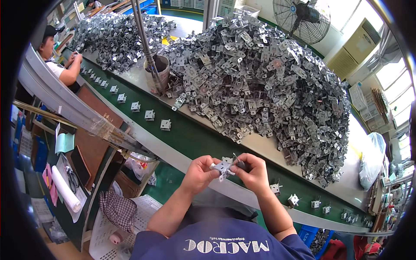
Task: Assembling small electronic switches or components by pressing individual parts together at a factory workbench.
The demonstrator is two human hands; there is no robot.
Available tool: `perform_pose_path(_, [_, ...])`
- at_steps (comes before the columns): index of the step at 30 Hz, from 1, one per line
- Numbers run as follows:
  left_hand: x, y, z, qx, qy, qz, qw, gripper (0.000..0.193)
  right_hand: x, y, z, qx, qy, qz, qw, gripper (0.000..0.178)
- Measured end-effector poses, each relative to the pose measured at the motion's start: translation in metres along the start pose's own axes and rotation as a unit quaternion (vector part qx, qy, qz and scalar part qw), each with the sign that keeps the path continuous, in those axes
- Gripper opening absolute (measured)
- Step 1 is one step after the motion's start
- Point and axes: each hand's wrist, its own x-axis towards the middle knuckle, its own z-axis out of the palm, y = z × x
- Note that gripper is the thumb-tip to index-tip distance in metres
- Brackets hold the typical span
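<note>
We work at a long metal bench (264,147) with a green belt (190,138) running along its near edge, so finished and unfinished parts alike can probably stay close to whoever sits there. The main heap (268,82) of metal parts covers much of the bench's right part, leaving a bare strip along the near edge, which likely keeps loose parts off the belt. A second heap (121,41) lies toward the bench's left end, near a co-worker (65,71) across the belt, presumably as that person's supply. Between the heaps, by the near edge, stands a round pail (158,80); long rods appear to stand in it, though we cannot tell what they serve.

Our left hand (201,174) pinches a metal bracket (223,168) between thumb and fingers, and our right hand (252,173) grips a thin pin (236,157) beside it. The bracket is up above the belt's near edge, in front of our chest, a spot that suits close work by eye. We judge that the left steadies while the right guides.

Smaller in view, the left-hand row (165,125) and right-hand row (293,199) of brackets sit spaced along the belt, perhaps so each can be picked singly.
</note>
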Motion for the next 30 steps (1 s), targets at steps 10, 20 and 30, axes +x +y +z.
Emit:
perform_pose_path(10, [0.006, 0.005, 0.01, 0.06, 0.008, 0.014, 0.998, 0.016, -0.004, -0.01, -0.006, -0.147, 0.11, -0.173, 0.968, 0.02])
perform_pose_path(20, [0.003, 0.022, 0.011, -0.07, 0.084, 0.004, 0.994, 0.009, -0.017, -0.036, 0.015, -0.353, 0.027, -0.254, 0.9, 0.016])
perform_pose_path(30, [0.005, 0.02, 0.007, -0.026, 0.063, 0.019, 0.997, 0.01, -0.016, -0.03, 0.015, -0.366, 0.023, -0.249, 0.896, 0.016])
